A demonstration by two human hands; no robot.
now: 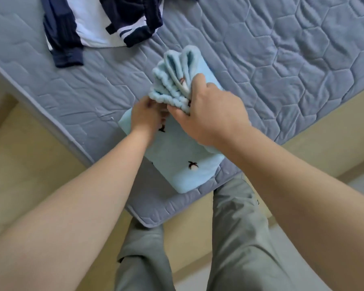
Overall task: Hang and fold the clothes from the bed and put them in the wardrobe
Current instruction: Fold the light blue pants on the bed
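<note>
A home bedroom: quilted mattress [282,49] strewn with clothes [97,24]

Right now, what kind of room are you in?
Probably a bedroom: a quilted grey mattress, navy and white clothes lying on it, and a light blue fleece being folded.

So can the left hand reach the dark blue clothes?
Probably yes: only bare mattress lies between the left hand and the dark blue clothes, though it's holding the light blue fleece now.

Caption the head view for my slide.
On the grey mattress, the left hand and right hand hold a folded light-blue fleece.
</note>
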